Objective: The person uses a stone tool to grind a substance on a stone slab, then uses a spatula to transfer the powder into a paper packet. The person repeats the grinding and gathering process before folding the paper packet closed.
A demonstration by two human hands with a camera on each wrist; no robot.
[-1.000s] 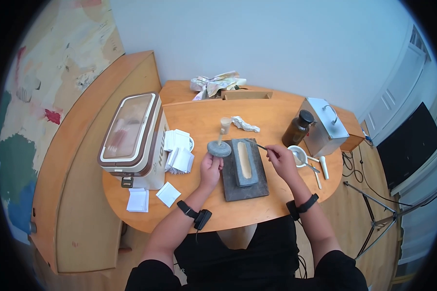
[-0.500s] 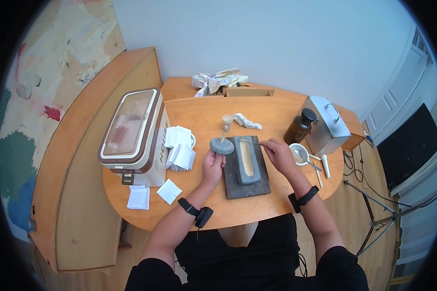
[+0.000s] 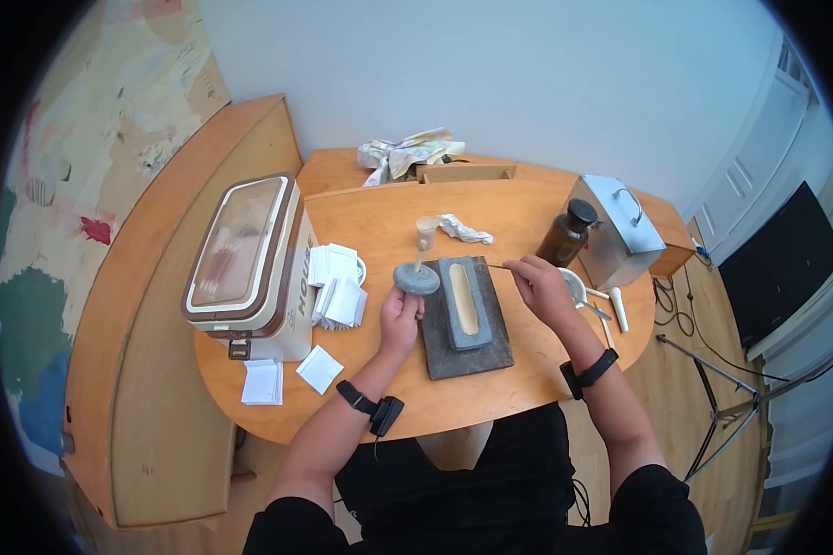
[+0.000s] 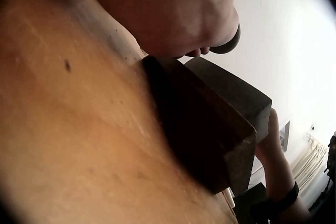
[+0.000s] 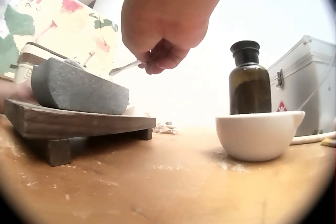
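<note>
In the head view my left hand grips a round grey stone disc that has a light rod through its middle. My right hand pinches a thin metal spatula, its tip close to the far end of a grey stone trough. A pale, elongated hollow runs along the trough, which lies on a dark board. Short feet under the board show in the right wrist view. The left wrist view shows the underside of my left hand beside the board.
A small clear cup and crumpled tissue stand beyond the board. To the right are a white mortar, pestle, brown bottle and metal case. Paper packets and a lidded box are at left.
My right hand has moved slightly, and the spatula's tip is drawn back from over the trough toward its right edge. The left hand still holds the disc in about the same place.
</note>
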